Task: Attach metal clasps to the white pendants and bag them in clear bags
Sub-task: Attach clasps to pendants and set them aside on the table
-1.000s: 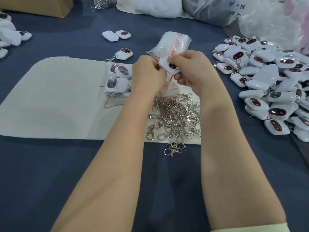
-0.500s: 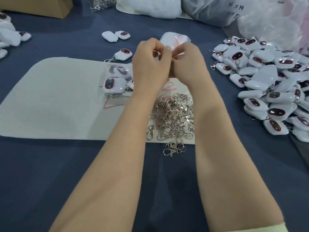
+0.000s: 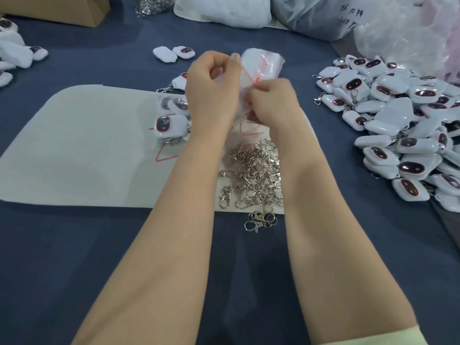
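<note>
Hands meet above a white felt mat (image 3: 74,145) laid on a dark blue tablecloth (image 3: 99,270). The left hand (image 3: 214,90), fingers curled, pinches the upper edge of a small clear plastic bag with a red seal line (image 3: 261,66), which is held lifted off the mat. The right hand (image 3: 271,100), also curled, pinches the same bag lower down, at the red line. Whether a pendant lies inside cannot be told, as the hands hide the bag's lower part. Between the forearms, at the mat's near edge, lies a heap of silver metal swivel clasps (image 3: 254,175). Just left of the left hand lie bagged white pendants with dark oval windows (image 3: 171,123). A large pile of unbagged white pendants (image 3: 398,120) fills the right side. Handwriting on a translucent grey sack (image 3: 323,18) at the far right begins "96"; the rest is illegible.
</note>
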